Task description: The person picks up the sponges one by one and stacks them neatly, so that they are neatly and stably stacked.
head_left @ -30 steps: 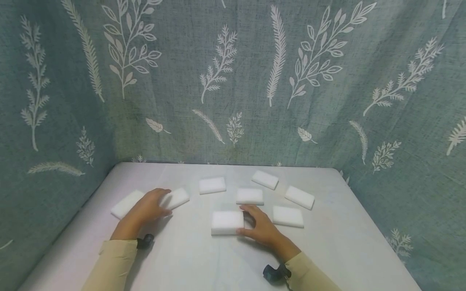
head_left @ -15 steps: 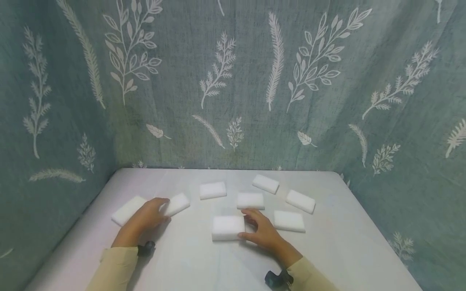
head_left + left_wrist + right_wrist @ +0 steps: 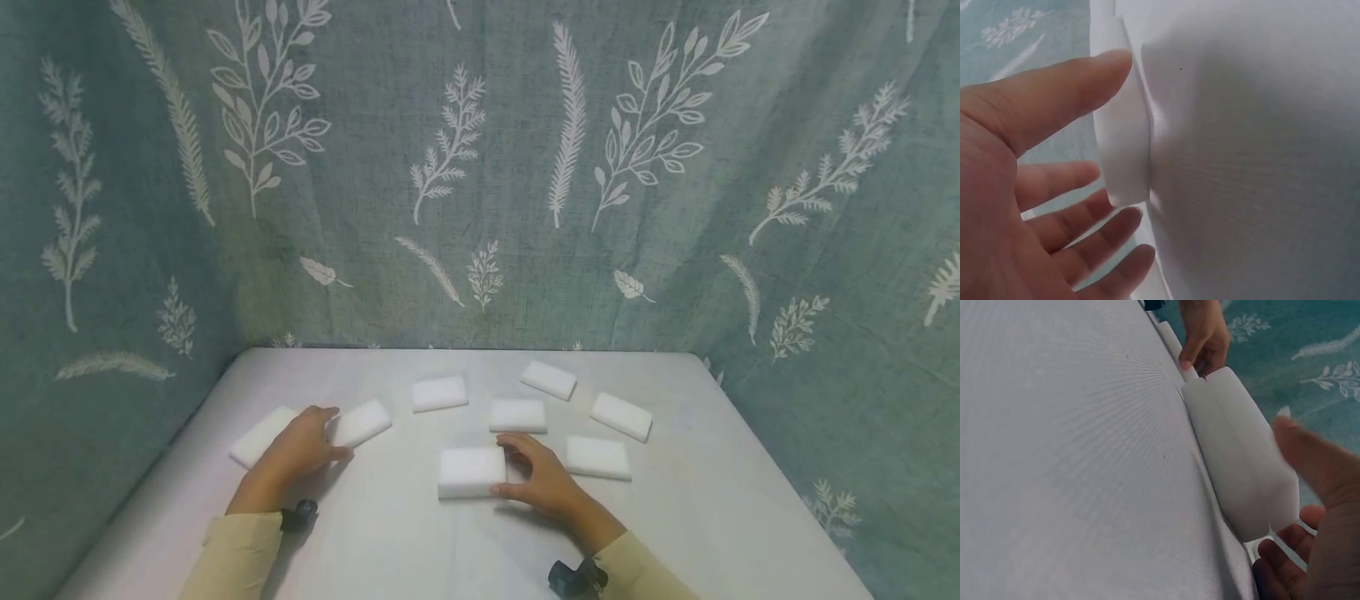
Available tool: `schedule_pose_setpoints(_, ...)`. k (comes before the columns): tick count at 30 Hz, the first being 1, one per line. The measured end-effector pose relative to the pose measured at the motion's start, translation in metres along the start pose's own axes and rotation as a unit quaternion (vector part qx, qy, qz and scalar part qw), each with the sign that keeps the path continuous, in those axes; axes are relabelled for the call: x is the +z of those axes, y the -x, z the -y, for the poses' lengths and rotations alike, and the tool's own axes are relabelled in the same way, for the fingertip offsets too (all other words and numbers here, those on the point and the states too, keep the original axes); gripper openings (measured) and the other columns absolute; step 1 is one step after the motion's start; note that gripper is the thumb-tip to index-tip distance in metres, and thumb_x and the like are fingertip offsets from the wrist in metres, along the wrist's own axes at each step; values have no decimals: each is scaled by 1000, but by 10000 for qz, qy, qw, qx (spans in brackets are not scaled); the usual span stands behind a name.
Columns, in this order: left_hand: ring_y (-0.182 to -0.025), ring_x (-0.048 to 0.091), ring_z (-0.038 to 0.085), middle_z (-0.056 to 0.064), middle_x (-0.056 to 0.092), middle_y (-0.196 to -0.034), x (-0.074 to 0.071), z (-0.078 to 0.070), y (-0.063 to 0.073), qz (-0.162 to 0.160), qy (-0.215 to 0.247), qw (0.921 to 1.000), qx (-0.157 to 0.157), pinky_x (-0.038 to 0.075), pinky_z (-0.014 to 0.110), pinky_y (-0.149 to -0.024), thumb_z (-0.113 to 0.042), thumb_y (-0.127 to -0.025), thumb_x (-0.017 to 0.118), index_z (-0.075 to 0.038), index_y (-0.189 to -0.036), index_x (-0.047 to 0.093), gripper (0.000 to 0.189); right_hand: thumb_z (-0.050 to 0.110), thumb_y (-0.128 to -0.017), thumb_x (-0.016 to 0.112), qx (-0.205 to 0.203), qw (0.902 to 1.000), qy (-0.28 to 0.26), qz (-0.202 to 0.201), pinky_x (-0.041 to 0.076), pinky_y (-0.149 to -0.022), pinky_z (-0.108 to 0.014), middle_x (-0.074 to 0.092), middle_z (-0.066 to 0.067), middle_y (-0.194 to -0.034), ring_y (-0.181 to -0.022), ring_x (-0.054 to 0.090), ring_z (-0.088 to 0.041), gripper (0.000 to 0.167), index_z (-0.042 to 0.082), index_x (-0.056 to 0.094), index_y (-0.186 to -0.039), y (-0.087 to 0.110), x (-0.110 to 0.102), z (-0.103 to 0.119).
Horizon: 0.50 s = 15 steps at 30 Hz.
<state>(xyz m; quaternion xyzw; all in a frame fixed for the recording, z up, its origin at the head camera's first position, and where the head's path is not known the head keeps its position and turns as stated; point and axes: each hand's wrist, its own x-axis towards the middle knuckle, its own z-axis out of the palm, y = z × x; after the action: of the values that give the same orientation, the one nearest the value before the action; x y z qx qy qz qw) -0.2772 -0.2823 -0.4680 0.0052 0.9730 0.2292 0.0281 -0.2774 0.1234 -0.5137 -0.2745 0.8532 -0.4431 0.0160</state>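
In the head view, my left hand (image 3: pixel 300 450) arches around the left end of a white sponge (image 3: pixel 362 423), thumb and fingers spread. The left wrist view shows my thumb across the side of that sponge (image 3: pixel 1121 137), with relaxed fingers (image 3: pixel 1104 237) past its end. At the table's middle, my right hand (image 3: pixel 551 479) sits at the right end of a thicker white sponge block (image 3: pixel 471 473). A lengthwise seam on this block (image 3: pixel 1235 450) suggests two stacked sponges. The right thumb (image 3: pixel 1316 456) is by its upper edge; the fingers lie beyond its end. Contact is unclear.
Another white sponge (image 3: pixel 261 435) lies partly behind the left forearm. Further single sponges, including one (image 3: pixel 439 393) at the back and one (image 3: pixel 598 458) at the right, are scattered over the white table (image 3: pixel 390 542). A leaf-patterned green curtain (image 3: pixel 517 183) encloses the table.
My left fingertips draw back slightly from the sponge beside them. The right hand and its block hardly move. The head view tilts a little, so everything sits lower in the picture.
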Motion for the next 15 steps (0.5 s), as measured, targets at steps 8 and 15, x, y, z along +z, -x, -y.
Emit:
schedule_pose_setpoints(8,-109,54,46,30,51,-123,-2,1,-4,-28,-56,10000,-25,44,61,-92,-28,-74,84,9,-135,47,80,45,-77,80,62,9997,-229,-46,40,-105,-36,55,5,-132,-122,52,-17,73,13,53,-137,-1,-4,-1)
schedule_pose_setpoints(15,-106,55,43,28,52,-120,-10,-4,1,-98,-17,9999,-76,45,59,-92,-20,-76,83,9,-134,48,74,40,-74,84,-49,9992,-381,-109,42,-103,-43,54,-3,-134,-119,55,-24,76,11,53,-137,1,-4,-1)
